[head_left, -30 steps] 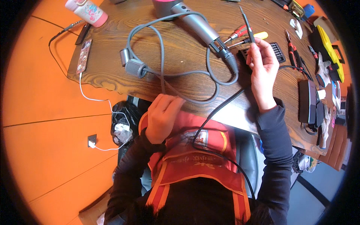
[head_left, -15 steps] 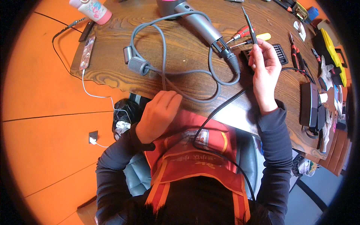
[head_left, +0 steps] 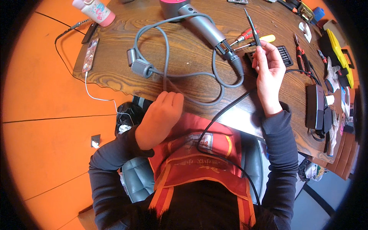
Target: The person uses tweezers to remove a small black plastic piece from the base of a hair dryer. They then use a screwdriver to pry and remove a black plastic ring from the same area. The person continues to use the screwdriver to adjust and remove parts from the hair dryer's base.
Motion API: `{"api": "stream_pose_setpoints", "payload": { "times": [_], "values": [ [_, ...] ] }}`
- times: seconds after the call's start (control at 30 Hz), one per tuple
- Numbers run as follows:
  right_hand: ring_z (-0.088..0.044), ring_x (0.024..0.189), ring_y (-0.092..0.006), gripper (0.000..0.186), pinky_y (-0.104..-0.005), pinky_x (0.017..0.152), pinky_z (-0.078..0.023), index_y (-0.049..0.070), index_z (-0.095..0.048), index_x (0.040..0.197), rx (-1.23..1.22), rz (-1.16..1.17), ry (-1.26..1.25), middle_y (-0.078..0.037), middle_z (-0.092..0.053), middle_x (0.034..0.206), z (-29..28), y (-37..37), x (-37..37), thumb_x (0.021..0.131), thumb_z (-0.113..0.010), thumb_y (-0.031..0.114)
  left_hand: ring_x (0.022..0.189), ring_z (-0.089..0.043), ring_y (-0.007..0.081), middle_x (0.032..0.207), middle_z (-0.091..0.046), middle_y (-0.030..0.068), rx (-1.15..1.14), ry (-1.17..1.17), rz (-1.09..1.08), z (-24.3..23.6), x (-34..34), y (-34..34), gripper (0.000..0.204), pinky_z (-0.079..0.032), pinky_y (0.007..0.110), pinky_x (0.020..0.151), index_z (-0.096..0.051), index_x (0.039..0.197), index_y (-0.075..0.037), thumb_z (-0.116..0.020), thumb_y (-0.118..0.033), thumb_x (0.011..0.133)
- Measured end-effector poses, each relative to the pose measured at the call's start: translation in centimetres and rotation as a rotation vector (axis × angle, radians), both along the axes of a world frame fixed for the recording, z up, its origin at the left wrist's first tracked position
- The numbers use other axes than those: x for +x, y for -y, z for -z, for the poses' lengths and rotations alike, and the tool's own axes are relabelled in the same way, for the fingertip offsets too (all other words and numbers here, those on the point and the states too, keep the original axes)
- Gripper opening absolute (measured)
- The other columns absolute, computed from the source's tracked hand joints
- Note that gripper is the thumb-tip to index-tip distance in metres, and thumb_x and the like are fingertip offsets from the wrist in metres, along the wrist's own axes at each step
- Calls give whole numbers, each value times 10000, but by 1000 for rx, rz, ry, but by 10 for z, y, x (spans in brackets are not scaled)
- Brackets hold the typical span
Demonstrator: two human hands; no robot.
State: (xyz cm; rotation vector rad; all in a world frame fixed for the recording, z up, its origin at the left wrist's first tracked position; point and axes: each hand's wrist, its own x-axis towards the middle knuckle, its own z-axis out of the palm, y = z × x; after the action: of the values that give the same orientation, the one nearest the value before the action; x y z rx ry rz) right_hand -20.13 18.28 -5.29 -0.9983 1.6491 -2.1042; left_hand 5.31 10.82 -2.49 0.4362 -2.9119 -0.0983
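Observation:
My right hand (head_left: 269,74) holds a slim dark screwdriver (head_left: 253,28) upright between thumb and fingers, above a black bit case (head_left: 284,54). My left hand (head_left: 161,117) is curled at the table's front edge, beside the grey cord (head_left: 207,102); what its fingers hold, if anything, is hidden. The grey hairdryer (head_left: 204,30) lies beyond, its handle end opened around a ribbed cord fitting (head_left: 236,65). Its cord loops across the wooden table (head_left: 191,61) around a plug (head_left: 140,68). Red-handled (head_left: 241,37) and yellow-handled (head_left: 267,38) screwdrivers lie behind my right hand.
A pink-white tumbler (head_left: 101,14) and a phone (head_left: 90,54) with a white cable sit at the left. Pliers (head_left: 302,57), gloves (head_left: 332,74), a yellow-black toolbox (head_left: 338,53) and a black device (head_left: 314,105) line the right. A black cord (head_left: 226,109) hangs over the front edge.
My left hand and forearm have shifted, the elbow out to the left and the fingers slightly up the table edge. My right hand stays raised with the screwdriver.

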Motion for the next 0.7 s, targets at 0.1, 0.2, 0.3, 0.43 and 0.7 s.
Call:
{"api": "stream_pose_setpoints", "payload": {
  "times": [0.1,0.2,0.3,0.43,0.7],
  "values": [
    [-457,596,-20,169,-155,527,-358,12,-590,1052,-13,-2,6,39,-535,745,1,-1,1,894,-586,74,769,-535,294,802,-528,132,148,-106,-17,-8,1,-4,178,-470,348,661,-497,851,-11,-576,-1,692],
    [-474,595,-37,187,-160,507,-325,19,-567,1083,12,-14,-33,-3,-568,772,2,0,1,911,-567,93,736,-612,264,816,-602,116,448,-395,-93,-17,-15,3,195,-491,322,637,-541,864,-46,-665,3,721],
    [-475,602,-36,174,-160,523,-344,11,-561,1075,16,-30,-17,-4,-561,767,2,-1,3,910,-556,66,776,-632,113,838,-633,57,925,-772,-119,-14,-68,40,133,-488,218,669,-537,864,-44,-646,-4,800],
    [-465,620,-20,165,-157,536,-361,12,-566,1061,12,7,-10,24,-548,768,-2,-3,4,902,-559,53,673,-529,87,819,-582,51,1696,-952,24,-16,-142,70,138,-408,189,556,-520,935,-22,-623,-26,843],
    [-487,688,-9,167,-153,616,-392,15,-591,1032,70,38,20,35,-584,813,-8,-10,12,865,-598,3,678,-447,67,892,-527,59,2543,-959,288,7,-172,77,67,-333,144,498,-531,934,-45,-539,6,892]
  ]
}}
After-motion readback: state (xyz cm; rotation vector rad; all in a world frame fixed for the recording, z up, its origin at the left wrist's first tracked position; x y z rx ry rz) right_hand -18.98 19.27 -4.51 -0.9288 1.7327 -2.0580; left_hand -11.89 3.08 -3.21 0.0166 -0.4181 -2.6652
